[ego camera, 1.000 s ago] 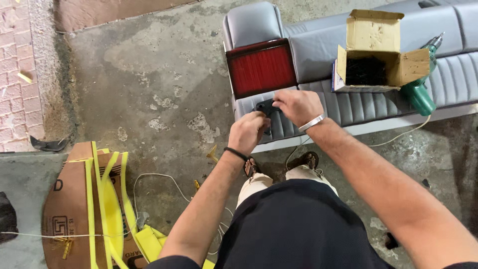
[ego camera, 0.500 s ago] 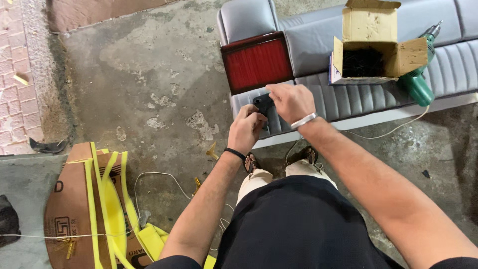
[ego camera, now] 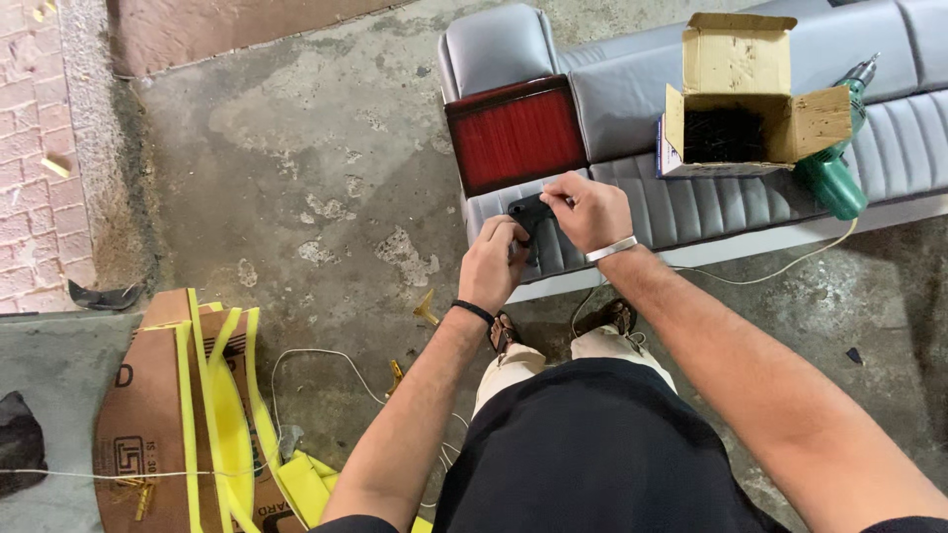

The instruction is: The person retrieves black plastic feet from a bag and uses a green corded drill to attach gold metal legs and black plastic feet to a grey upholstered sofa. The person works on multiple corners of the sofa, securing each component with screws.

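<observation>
- A person stands over a grey upholstered panel (ego camera: 691, 197) lying on a stained concrete floor (ego camera: 296, 178), both hands working a small black part (ego camera: 530, 212) held just above the panel's near end
- The left hand (ego camera: 494, 265), a dark band on its wrist, is closed around the lower side of the black part, fingers curled against it
- The right hand (ego camera: 588, 209), a silver bracelet on its wrist, pinches the part's upper edge between thumb and fingertips
- A red ribbed rectangle (ego camera: 516, 135) in a dark frame sits on the panel just beyond the hands
- An open cardboard box (ego camera: 736, 59), dark inside, rests on the panel further right, a green power drill (ego camera: 834, 173) touching its right side
- At lower left, flattened cardboard (ego camera: 148, 395) with yellow straps (ego camera: 232, 415) lies on the floor, a white cord (ego camera: 326, 360) looping beside it
</observation>
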